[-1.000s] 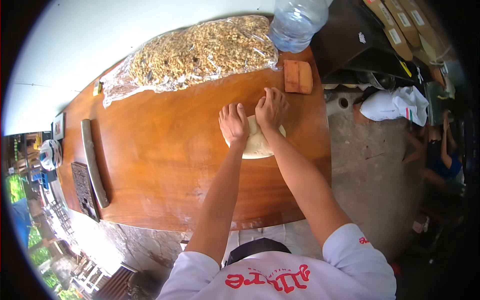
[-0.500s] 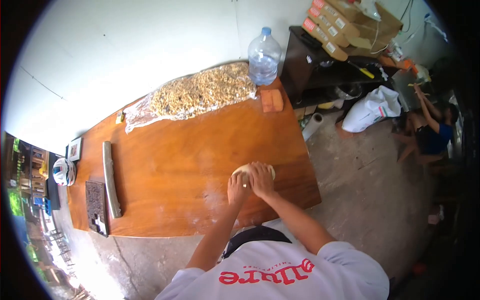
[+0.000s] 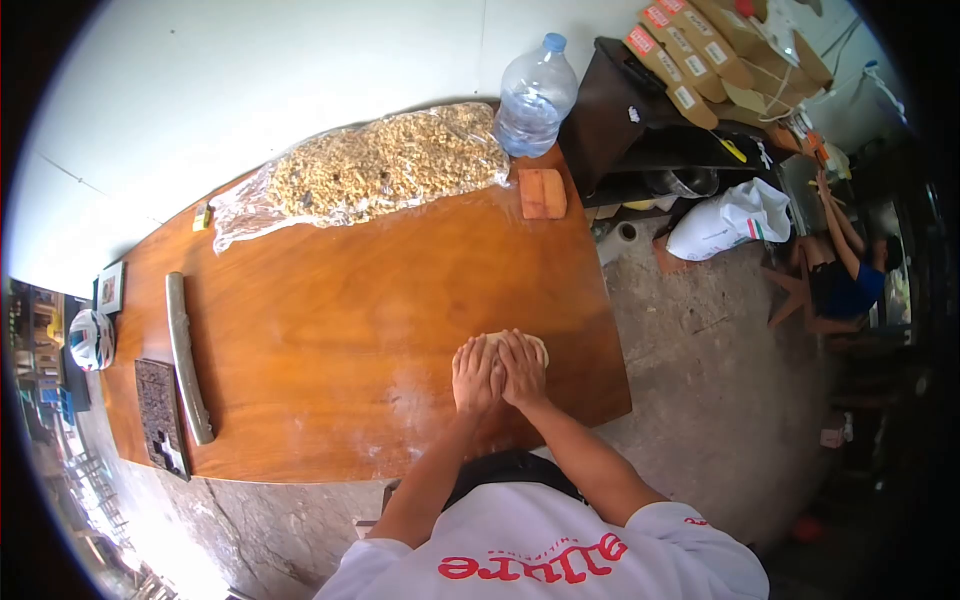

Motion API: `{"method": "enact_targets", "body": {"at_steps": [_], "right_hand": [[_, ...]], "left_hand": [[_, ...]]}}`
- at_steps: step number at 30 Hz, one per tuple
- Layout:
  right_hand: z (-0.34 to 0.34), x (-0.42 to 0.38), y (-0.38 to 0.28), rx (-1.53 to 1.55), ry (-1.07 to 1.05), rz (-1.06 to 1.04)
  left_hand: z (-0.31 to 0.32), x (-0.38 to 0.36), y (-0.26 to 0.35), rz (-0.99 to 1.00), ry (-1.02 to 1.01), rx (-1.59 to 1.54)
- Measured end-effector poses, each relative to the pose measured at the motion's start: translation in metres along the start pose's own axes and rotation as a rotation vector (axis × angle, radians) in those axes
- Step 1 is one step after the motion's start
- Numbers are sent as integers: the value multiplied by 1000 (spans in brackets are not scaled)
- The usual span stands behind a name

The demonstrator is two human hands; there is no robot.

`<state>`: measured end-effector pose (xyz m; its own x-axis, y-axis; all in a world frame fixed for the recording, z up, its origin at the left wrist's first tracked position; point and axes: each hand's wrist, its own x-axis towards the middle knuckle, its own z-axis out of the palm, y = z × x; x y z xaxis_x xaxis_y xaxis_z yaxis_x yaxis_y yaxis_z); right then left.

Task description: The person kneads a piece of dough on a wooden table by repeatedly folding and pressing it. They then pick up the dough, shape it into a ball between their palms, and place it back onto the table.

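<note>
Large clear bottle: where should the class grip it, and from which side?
Probably by the neck under the blue cap, from above and the near side: the bottle stands upright, narrow at the neck and wide below, with the wall behind and the bag on its left.

Dough (image 3: pixel 541 350) mostly hidden beneath both hands (image 3: pixel 522 370)

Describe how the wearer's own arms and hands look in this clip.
The left hand and right hand are bare, without gloves. Forearms are uncovered below the short white sleeves of a shirt with red lettering across its front; the right sleeve carries a small red marking.
</note>
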<state>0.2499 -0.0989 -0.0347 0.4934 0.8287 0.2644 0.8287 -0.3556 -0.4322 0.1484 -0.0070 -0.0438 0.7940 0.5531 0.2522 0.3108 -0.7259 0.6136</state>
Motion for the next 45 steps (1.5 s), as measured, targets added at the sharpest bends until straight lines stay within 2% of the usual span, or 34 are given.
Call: {"method": "enact_targets", "body": {"at_steps": [4, 6, 11, 13, 16, 19, 21, 23, 25, 27, 29, 31, 32, 33, 35, 36, 37, 39, 40, 41, 42, 43, 44, 45], "right_hand": [[18, 64, 22, -89, -80, 94], [17, 102, 28, -127, -35, 143], [25, 169, 60, -39, -14, 95], [34, 191, 71, -18, 26, 62], [47, 216, 77, -8, 147, 108], [53, 220, 83, 35, 136, 156], [52, 221, 101, -2, 150, 73], [32, 217, 133, 1000, -366, 333], [-2, 196, 126, 575, -71, 512], [17, 152, 126, 241, -138, 342], [33, 105, 78, 368, 170, 309], [7, 87, 27, 392, 162, 388], [0, 76, 13, 387, 124, 262], [-5, 60, -2, 390, 121, 256], [-15, 32, -22, 184, 125, -127], [-20, 12, -29, 170, 136, -137], [-24, -20, -34, 95, 82, -182], [-30, -42, -31, 14, 23, -230], [-32, -44, -24, -43, -131, -282], [-33, -41, -19, -97, -288, -332], [-50, -10, -26, -184, -248, -436], [-58, 34, -33, -98, -529, -191], [-62, 78, -38, -7, -794, 66], [-68, 115, -36, 180, -804, 194]], "left_hand": [[11, 69, -34, -70, 27, -2], [17, 95, -46, -75, 71, 61], [21, 153, -63, -125, 27, 125], [21, 170, -66, -180, 120, 140], [22, 183, -67, -255, 171, 131], [25, 174, -70, -232, 107, 152], [27, 165, -73, -161, 156, 169], [17, 147, -50, -346, -27, 4], [-17, 141, -11, -536, -265, 40], [-24, 129, -2, -707, -324, 24], [-14, 105, -2, -808, -298, 23], [-8, 70, 3, -903, -286, -23], [-18, 53, 17, -1038, -275, -188], [-22, 30, 14, -1042, -268, -188], [-11, -10, -8, -980, -236, -493], [1, -25, -29, -888, -194, -519], [13, -41, -51, -795, -155, -544], [0, -53, -58, -581, -326, -397], [-3, -53, -62, -584, -324, -406], [-23, -42, -51, -599, -382, -241], [-34, -39, -41, -600, -416, -157], [-46, -35, -32, -600, -450, -74], [-50, -27, -24, -651, -211, -167], [-52, -14, -19, -695, 32, -263]]}}
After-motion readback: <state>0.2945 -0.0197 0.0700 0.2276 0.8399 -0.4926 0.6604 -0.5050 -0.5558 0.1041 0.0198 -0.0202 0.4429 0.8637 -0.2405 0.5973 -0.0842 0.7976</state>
